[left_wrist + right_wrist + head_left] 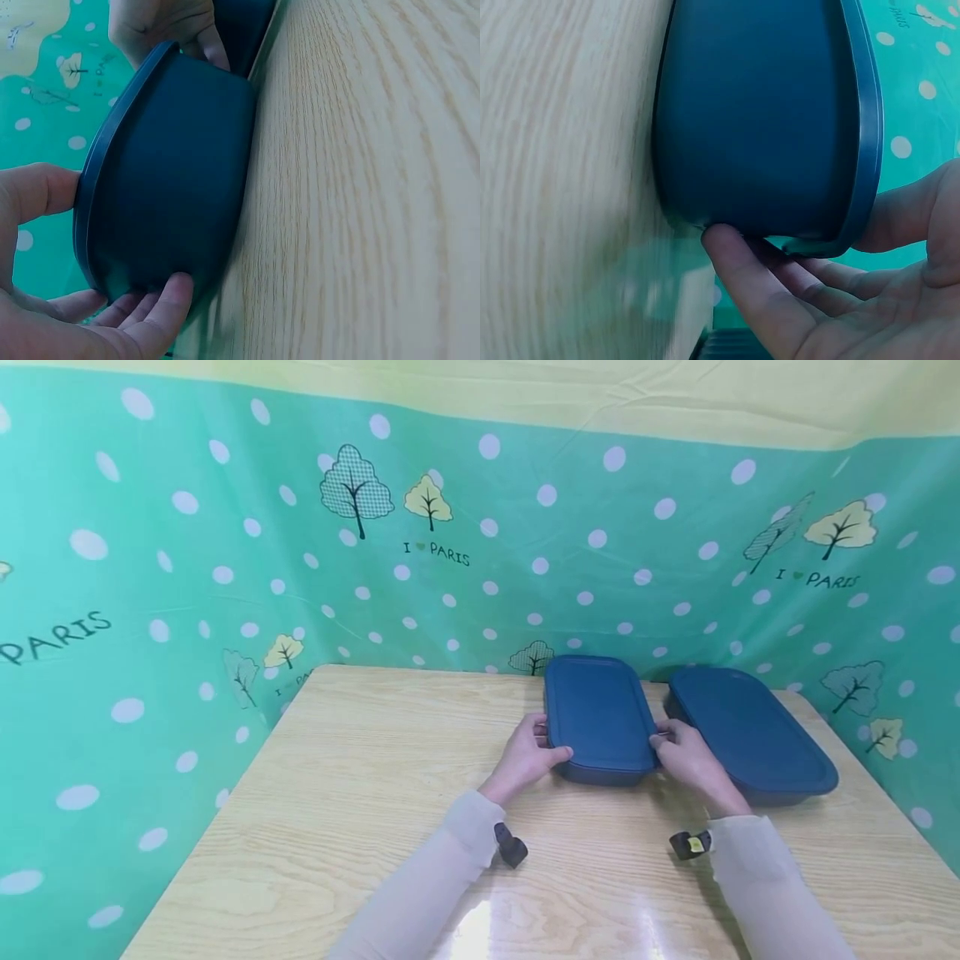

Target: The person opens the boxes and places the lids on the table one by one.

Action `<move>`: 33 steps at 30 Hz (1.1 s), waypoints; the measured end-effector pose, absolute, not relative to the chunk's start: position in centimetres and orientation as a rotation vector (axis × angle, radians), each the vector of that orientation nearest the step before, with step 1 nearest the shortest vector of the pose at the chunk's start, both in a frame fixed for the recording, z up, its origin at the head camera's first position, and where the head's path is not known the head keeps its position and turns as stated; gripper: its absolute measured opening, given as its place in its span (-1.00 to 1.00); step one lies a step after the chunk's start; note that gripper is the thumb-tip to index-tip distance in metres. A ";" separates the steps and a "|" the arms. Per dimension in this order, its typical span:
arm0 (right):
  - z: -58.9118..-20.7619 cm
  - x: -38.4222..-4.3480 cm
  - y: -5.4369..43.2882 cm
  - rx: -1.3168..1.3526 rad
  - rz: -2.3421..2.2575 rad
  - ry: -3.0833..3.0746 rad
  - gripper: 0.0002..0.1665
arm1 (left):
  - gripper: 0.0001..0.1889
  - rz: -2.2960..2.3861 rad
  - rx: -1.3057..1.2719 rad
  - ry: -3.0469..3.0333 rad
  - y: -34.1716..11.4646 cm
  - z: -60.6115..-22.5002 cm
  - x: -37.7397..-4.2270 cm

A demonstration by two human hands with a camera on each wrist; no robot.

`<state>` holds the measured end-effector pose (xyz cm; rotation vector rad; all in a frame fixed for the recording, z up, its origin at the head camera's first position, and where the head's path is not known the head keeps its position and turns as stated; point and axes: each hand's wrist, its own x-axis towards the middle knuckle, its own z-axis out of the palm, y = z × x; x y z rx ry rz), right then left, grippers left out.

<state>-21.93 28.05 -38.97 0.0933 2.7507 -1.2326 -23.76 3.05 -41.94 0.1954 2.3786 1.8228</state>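
Observation:
A dark blue lidded box (600, 714) stands on the wooden table between my two hands. My left hand (525, 756) grips its left side, with the thumb on the lid's near left corner and the fingers along the side wall. On the opposite side, my right hand (686, 756) holds the box, thumb at the lid's rim and fingers against the wall below. In the left wrist view, the near wall of the box (172, 157) shows close to the tabletop. The right wrist view shows fingers (757, 289) curled at the box's side.
A second, larger blue lidded box (753, 731) stands to the right, close beside my right hand. The wooden table (322, 827) reaches a green dotted cloth (450, 585) hanging at its back and sides. Dark straps (512, 845) sit at both wrists.

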 end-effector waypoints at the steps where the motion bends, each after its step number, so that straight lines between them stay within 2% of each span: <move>1: -39.0 -21.9 28.0 0.090 -1.240 2.749 -0.39 | -0.30 1.820 0.193 2.378 3.0 -41.9 -23.8; 33: -39.0 -22.0 26.9 0.100 -1.318 2.695 -0.41 | -0.30 1.849 0.198 2.345 1.6 -41.7 -23.9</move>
